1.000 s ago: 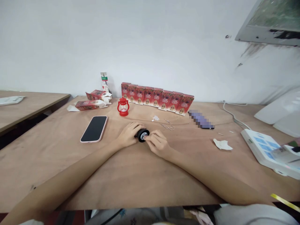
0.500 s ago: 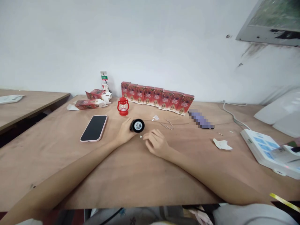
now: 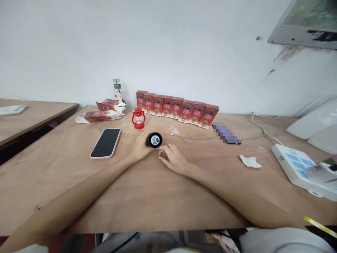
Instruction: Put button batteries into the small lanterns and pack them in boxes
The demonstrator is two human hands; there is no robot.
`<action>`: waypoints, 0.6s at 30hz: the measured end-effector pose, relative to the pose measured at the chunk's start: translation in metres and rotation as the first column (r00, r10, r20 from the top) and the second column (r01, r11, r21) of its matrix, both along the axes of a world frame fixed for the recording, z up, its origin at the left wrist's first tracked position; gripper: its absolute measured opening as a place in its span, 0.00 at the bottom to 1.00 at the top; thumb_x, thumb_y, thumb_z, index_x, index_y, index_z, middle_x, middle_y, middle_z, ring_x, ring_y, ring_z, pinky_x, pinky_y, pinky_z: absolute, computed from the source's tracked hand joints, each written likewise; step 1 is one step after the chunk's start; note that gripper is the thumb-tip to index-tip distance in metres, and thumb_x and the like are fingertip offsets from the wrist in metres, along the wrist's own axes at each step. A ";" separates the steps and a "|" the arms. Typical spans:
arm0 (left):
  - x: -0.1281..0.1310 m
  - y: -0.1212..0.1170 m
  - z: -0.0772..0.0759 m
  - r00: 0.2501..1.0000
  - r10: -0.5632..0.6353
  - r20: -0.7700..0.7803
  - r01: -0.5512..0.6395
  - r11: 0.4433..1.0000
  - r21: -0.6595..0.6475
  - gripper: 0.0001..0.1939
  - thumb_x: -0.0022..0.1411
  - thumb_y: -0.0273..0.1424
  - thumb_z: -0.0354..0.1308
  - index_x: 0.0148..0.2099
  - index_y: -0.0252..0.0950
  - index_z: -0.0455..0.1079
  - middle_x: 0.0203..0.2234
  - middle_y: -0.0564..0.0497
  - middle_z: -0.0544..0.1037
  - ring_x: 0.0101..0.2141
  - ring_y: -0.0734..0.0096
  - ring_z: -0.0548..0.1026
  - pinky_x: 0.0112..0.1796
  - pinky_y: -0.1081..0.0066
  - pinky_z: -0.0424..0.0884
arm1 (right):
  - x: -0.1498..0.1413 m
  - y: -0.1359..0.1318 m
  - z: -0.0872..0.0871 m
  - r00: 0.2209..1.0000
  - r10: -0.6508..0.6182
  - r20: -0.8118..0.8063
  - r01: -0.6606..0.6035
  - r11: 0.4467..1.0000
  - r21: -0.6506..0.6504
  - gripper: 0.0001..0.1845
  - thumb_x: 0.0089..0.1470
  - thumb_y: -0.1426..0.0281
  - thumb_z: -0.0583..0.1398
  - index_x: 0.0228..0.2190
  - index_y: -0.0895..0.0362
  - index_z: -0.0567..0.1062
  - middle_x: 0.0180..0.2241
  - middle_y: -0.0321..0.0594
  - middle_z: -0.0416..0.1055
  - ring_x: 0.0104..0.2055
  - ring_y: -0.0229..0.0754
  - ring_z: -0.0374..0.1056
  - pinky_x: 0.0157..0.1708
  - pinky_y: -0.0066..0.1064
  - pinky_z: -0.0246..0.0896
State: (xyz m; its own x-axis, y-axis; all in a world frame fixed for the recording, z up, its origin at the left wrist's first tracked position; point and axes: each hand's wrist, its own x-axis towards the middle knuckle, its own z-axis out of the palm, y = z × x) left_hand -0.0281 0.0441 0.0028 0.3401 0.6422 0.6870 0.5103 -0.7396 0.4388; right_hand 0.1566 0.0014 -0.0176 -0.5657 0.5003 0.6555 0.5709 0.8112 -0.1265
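Note:
My left hand is closed around a small round black object. Its round end faces me, with a black rim and a pale middle that holds small grey parts too fine to make out. My right hand is just below and to the right of it, with fingers bent and fingertips close together by the rim. What those fingertips hold, if anything, is hidden. Behind my left hand, a small red lantern with a clear globe stands upright. Thin metal wires and small white bits lie beyond my right hand.
Red boxes stand in a row along the wall. Opened red boxes lie at the left, behind a phone. To the right are a blurred purple item, a torn white scrap and a white power strip.
My right hand has moved slightly left, closer to the black object. The small white disc seen by its fingertips before is now out of sight. My left hand keeps its hold.

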 end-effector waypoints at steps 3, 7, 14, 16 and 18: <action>0.000 -0.002 0.001 0.999 -0.013 -0.034 0.013 1.000 0.006 0.17 0.48 0.24 0.60 0.42 0.35 0.64 0.38 0.48 0.74 0.41 0.63 0.73 0.43 0.63 0.70 | 0.000 -0.004 0.003 0.991 0.118 -0.066 -0.113 0.991 0.066 0.08 0.56 0.76 0.55 0.39 0.58 0.65 0.28 0.38 0.71 0.29 0.38 0.65 0.31 0.31 0.61; 0.000 -0.005 0.002 0.995 -0.060 -0.084 0.060 0.998 0.008 0.17 0.49 0.21 0.55 0.44 0.35 0.64 0.40 0.46 0.74 0.43 0.63 0.73 0.44 0.64 0.69 | 0.000 -0.009 0.005 0.945 0.168 -0.282 -0.070 0.942 0.328 0.07 0.55 0.78 0.57 0.34 0.55 0.66 0.25 0.35 0.71 0.28 0.37 0.67 0.28 0.30 0.60; 0.004 -0.011 -0.001 0.936 -0.202 -0.288 0.215 0.976 0.016 0.15 0.55 0.25 0.54 0.46 0.37 0.64 0.42 0.46 0.73 0.44 0.64 0.72 0.44 0.65 0.69 | 0.001 -0.012 0.007 0.914 0.044 -0.403 0.140 0.899 0.414 0.09 0.53 0.77 0.60 0.34 0.52 0.68 0.26 0.34 0.71 0.30 0.38 0.69 0.31 0.32 0.59; 0.005 -0.012 -0.002 0.923 -0.239 -0.301 0.250 0.968 -0.002 0.15 0.56 0.26 0.53 0.47 0.37 0.63 0.43 0.46 0.73 0.44 0.64 0.72 0.45 0.66 0.68 | 0.000 -0.012 0.007 0.921 0.031 -0.389 0.151 0.891 0.428 0.09 0.53 0.77 0.60 0.33 0.52 0.68 0.26 0.34 0.72 0.30 0.37 0.69 0.32 0.33 0.58; 0.006 -0.012 -0.003 0.922 -0.265 -0.283 0.275 0.961 -0.005 0.14 0.56 0.26 0.53 0.47 0.37 0.63 0.43 0.45 0.72 0.45 0.64 0.71 0.45 0.66 0.69 | -0.001 -0.011 0.007 0.931 0.047 -0.361 0.134 0.877 0.461 0.09 0.52 0.77 0.60 0.34 0.51 0.68 0.26 0.33 0.72 0.30 0.37 0.69 0.33 0.33 0.56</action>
